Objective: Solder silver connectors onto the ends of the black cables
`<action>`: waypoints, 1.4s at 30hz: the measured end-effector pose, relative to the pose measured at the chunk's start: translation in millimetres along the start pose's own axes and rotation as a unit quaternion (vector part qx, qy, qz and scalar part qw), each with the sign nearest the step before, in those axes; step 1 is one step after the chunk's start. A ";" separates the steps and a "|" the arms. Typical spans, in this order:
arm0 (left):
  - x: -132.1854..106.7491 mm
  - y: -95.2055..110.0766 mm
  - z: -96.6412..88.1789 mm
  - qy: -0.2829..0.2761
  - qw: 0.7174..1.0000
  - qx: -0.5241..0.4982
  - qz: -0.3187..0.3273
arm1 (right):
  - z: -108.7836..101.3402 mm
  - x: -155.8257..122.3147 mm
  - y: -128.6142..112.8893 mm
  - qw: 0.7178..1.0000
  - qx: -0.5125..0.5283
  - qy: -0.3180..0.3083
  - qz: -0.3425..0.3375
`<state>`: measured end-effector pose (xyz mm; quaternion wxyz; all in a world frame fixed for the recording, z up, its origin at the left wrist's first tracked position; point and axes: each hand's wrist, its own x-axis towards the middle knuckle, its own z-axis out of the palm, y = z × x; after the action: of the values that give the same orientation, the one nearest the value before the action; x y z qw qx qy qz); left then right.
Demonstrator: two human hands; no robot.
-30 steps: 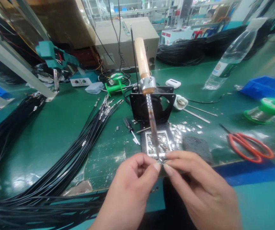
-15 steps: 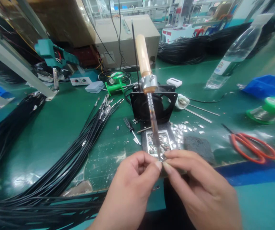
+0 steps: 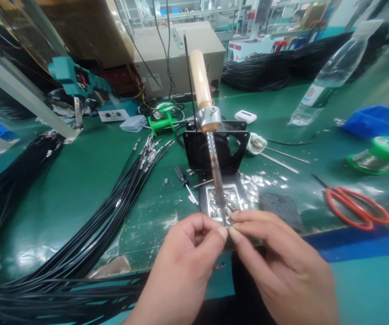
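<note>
A soldering iron (image 3: 209,118) with a wooden handle is propped tip-down on a stand, its tip reaching down between my hands. My left hand (image 3: 187,257) is closed in a pinch just below the tip; what lies in its fingers is hidden. Opposite it, my right hand (image 3: 278,253) pinches a small silvery metal piece (image 3: 228,221) right at the tip. The fingertips of both hands almost meet. Behind them lies a shallow tray (image 3: 208,201) of small metal parts, in front of a black fan frame (image 3: 214,151).
Bundled black cables (image 3: 113,216) run along the left. A screwdriver (image 3: 182,177) lies beside the tray, with loose metal pieces (image 3: 255,186) to its right. Orange-handled scissors (image 3: 357,207), a solder spool (image 3: 377,155), a dark sponge-like block (image 3: 280,210) and a water bottle (image 3: 333,74) occupy the right.
Both hands keep their pinch at the iron's tip with hardly any movement. The whole view has shifted very slightly.
</note>
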<state>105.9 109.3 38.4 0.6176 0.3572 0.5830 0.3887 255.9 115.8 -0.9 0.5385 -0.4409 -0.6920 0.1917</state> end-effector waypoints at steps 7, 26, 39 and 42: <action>-0.5 0.4 -0.5 -0.005 1.000 -0.009 0.005 | 1.3 1.1 -0.4 1.000 -0.002 0.000 0.002; -1.1 -3.0 -2.3 -0.003 1.000 0.004 -0.008 | 1.1 -4.3 0.5 1.000 0.007 0.006 0.019; 1.8 -2.8 -0.9 -0.022 0.999 -0.020 -0.012 | 10.3 14.7 -0.4 0.898 0.297 -0.084 0.314; 2.0 -3.3 -0.9 -0.022 0.999 -0.039 -0.029 | 14.5 13.5 1.4 0.896 0.310 -0.068 0.311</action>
<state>105.2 109.6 34.4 0.6549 0.3238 0.5640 0.3850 242.7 130.6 0.9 0.5124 -0.4305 -0.4603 0.5832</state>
